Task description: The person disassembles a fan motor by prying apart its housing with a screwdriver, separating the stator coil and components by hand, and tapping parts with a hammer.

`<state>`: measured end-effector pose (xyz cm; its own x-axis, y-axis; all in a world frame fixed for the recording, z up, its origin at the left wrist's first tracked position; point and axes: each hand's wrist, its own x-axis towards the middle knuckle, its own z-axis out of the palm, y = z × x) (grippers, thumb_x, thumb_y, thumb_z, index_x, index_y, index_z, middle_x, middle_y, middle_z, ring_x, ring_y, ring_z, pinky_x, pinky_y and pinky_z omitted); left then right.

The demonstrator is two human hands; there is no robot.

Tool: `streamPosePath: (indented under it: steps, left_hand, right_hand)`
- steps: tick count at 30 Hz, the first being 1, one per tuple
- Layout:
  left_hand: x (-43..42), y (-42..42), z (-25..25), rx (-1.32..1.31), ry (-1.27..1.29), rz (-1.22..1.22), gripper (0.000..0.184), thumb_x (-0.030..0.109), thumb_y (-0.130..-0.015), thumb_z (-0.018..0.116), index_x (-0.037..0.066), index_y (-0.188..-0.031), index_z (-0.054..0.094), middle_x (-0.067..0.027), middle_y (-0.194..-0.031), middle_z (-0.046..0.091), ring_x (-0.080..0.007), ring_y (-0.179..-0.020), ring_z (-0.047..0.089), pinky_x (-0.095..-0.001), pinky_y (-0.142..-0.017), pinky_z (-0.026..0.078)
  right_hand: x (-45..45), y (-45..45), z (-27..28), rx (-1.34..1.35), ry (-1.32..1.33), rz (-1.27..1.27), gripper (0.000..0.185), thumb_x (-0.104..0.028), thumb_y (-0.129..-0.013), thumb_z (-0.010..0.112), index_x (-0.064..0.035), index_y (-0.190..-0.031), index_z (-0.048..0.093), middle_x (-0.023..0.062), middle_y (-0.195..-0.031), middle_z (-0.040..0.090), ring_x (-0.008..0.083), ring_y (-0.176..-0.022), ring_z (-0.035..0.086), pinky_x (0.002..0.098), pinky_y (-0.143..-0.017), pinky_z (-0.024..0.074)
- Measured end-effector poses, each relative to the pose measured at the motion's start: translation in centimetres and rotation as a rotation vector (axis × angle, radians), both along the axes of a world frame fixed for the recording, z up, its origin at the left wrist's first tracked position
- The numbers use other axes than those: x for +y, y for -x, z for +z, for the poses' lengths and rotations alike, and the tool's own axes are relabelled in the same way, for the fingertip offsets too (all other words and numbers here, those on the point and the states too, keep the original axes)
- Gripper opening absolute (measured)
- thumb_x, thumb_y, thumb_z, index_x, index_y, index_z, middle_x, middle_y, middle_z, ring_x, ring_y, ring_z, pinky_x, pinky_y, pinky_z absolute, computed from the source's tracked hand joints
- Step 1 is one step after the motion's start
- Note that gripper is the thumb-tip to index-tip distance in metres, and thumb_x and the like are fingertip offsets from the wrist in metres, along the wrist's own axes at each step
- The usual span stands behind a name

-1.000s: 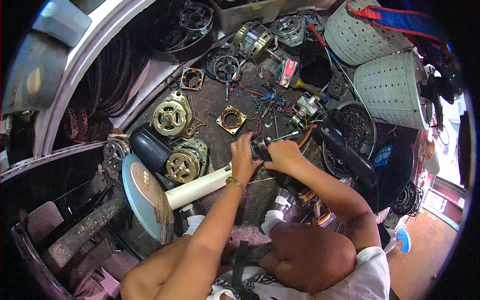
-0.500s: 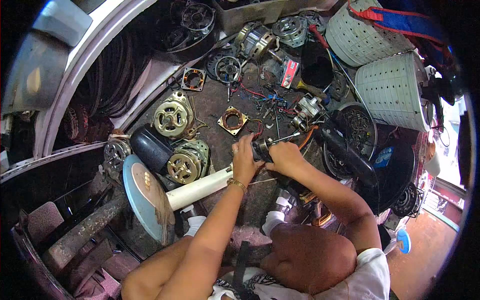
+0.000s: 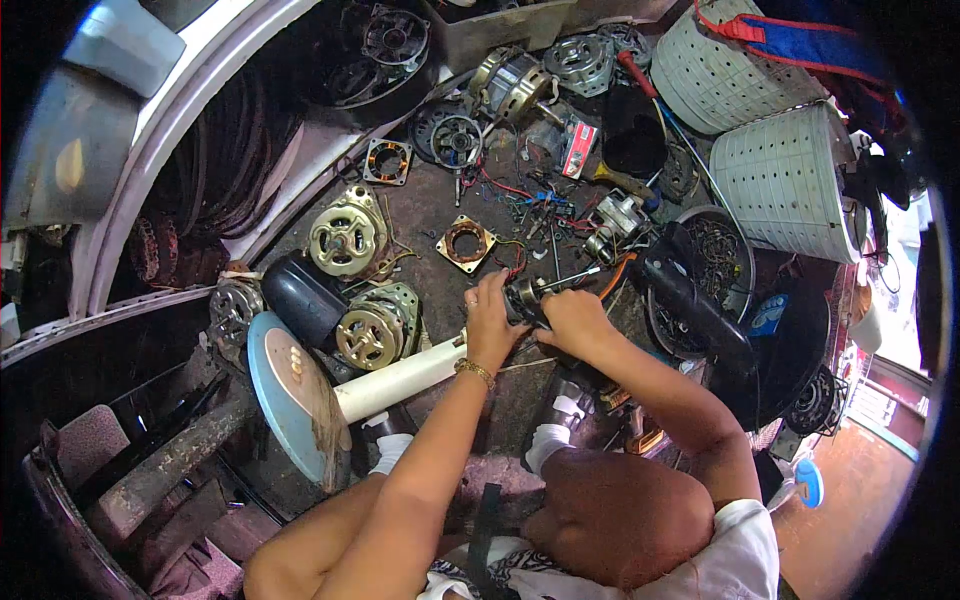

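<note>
A stand fan lies on its side, with a round blue-grey base (image 3: pixel 262 375) and a white pole (image 3: pixel 405 380) that runs toward my hands. At the pole's far end is a dark fan motor (image 3: pixel 522 291), partly covered by my fingers. My left hand (image 3: pixel 490 325) is closed around its left side, thumb toward the right. My right hand (image 3: pixel 577 325) is curled in against the motor's right side, fingertips hidden. Just above the right knuckles lies a thin metal rod (image 3: pixel 570 281) with a pale tip. Beyond the hands sits a square stator with copper windings (image 3: pixel 465 244).
Brass-coloured motors (image 3: pixel 347 235) and a black cover (image 3: pixel 302 292) lie to the left. Loose wires, screwdrivers and a red-and-white box (image 3: pixel 579 150) are scattered ahead. At right are a metal bowl of small parts (image 3: pixel 745 270) and perforated white drums (image 3: pixel 780 180).
Both hands stay at the fan motor in nearly the same pose. My right hand has shifted very slightly downward; the view has barely moved.
</note>
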<state>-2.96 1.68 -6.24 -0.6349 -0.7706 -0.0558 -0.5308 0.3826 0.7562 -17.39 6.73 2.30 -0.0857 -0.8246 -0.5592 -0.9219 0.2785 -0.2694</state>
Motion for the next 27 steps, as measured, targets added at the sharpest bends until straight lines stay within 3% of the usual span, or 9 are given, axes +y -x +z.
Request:
streamPosePath:
  steps: [6, 10, 12, 16, 18, 20, 22, 25, 27]
  left_hand:
    - [-0.2, 0.0, 0.2, 0.01, 0.005, 0.006, 0.097, 0.017, -0.05, 0.088, 0.004, -0.131, 0.037, -0.0156, -0.127, 0.044, -0.0364, -0.115, 0.041, -0.0428, -0.099, 0.036]
    - [-0.3, -0.1, 0.7, 0.006, -0.009, 0.01, 0.099, 0.026, -0.05, 0.089, 0.003, -0.131, 0.036, -0.0168, -0.127, 0.044, -0.0367, -0.115, 0.04, -0.0431, -0.099, 0.036]
    - [-0.3, -0.1, 0.8, 0.003, 0.003, 0.002, 0.099, 0.03, -0.052, 0.088, 0.004, -0.132, 0.036, -0.0176, -0.127, 0.044, -0.0372, -0.114, 0.04, -0.0439, -0.098, 0.037]
    - [-1.0, 0.0, 1.2, -0.025, -0.091, -0.024, 0.092, 0.024, -0.055, 0.086, 0.004, -0.13, 0.037, -0.0154, -0.128, 0.045, -0.0357, -0.116, 0.04, -0.0428, -0.1, 0.035]
    - [-1.4, 0.0, 1.4, -0.026, -0.098, -0.053, 0.092, 0.023, -0.055, 0.086, 0.004, -0.13, 0.037, -0.0155, -0.128, 0.046, -0.0359, -0.115, 0.041, -0.0426, -0.1, 0.036]
    - [-1.6, -0.3, 1.4, -0.036, -0.116, -0.088, 0.091, 0.022, -0.055, 0.086, 0.004, -0.13, 0.037, -0.0155, -0.128, 0.046, -0.0361, -0.114, 0.042, -0.0424, -0.1, 0.036]
    - [-2.0, -0.3, 1.4, -0.011, -0.123, -0.117, 0.092, 0.02, -0.055, 0.086, 0.004, -0.13, 0.037, -0.0161, -0.127, 0.046, -0.037, -0.114, 0.043, -0.0423, -0.1, 0.036]
    - [-2.3, -0.4, 1.2, 0.001, -0.132, -0.137, 0.093, 0.02, -0.054, 0.087, 0.004, -0.131, 0.036, -0.0162, -0.128, 0.046, -0.0377, -0.115, 0.043, -0.0433, -0.1, 0.036]
    - [-2.3, -0.4, 1.2, 0.005, -0.133, -0.144, 0.093, 0.02, -0.055, 0.086, 0.004, -0.131, 0.036, -0.0161, -0.128, 0.045, -0.0379, -0.116, 0.042, -0.0438, -0.1, 0.036]
  right_hand:
    - [1.1, 3.0, 1.8, -0.016, 0.046, -0.107, 0.042, -0.035, -0.066, 0.075, -0.0035, -0.091, 0.065, 0.0173, -0.081, 0.066, 0.0344, -0.081, 0.065, 0.0438, -0.071, 0.0526]
    - [-1.8, 7.9, 7.0, -0.28, 0.454, -0.399, 0.04, -0.022, -0.066, 0.078, -0.0015, -0.094, 0.06, 0.0057, -0.068, 0.057, 0.0138, -0.06, 0.053, 0.0298, -0.056, 0.0432]
    - [-5.7, 10.7, 9.6, -0.229, 0.555, -0.56, 0.04, -0.027, -0.067, 0.076, -0.0017, -0.093, 0.059, 0.0102, -0.077, 0.064, 0.0205, -0.068, 0.061, 0.0329, -0.066, 0.0479]
    - [-16.3, 16.6, 7.7, -0.204, 1.246, -0.594, 0.045, -0.03, -0.07, 0.075, -0.0001, -0.097, 0.057, 0.0138, -0.079, 0.063, 0.0224, -0.067, 0.059, 0.0349, -0.065, 0.0473]
    - [-22.0, 17.8, 8.1, -0.126, 1.211, -0.76, 0.05, -0.039, -0.068, 0.075, 0.0008, -0.095, 0.061, 0.0173, -0.085, 0.066, 0.0265, -0.072, 0.062, 0.0384, -0.069, 0.0483]
    - [-28.2, 19.9, 5.6, -0.312, 1.201, -0.924, 0.054, -0.045, -0.065, 0.075, 0.0009, -0.092, 0.066, 0.0207, -0.092, 0.067, 0.0314, -0.084, 0.065, 0.0396, -0.076, 0.0492]
    - [-30.7, 18.5, 6.8, -0.926, 0.831, -1.205, 0.031, -0.026, -0.08, 0.072, -0.0036, -0.098, 0.061, 0.0139, -0.098, 0.063, 0.0194, -0.093, 0.065, 0.0309, -0.074, 0.0527]
    - [-32.6, 17.8, 7.0, -0.922, 0.736, -1.221, 0.04, -0.024, -0.082, 0.069, -0.0047, -0.114, 0.055, 0.014, -0.101, 0.064, 0.0266, -0.091, 0.067, 0.034, -0.076, 0.0543]
    - [-33.3, 17.7, 6.1, -0.698, 0.729, -1.007, 0.043, -0.034, -0.073, 0.072, -0.0032, -0.101, 0.062, 0.0169, -0.097, 0.066, 0.0296, -0.091, 0.066, 0.0362, -0.078, 0.052]
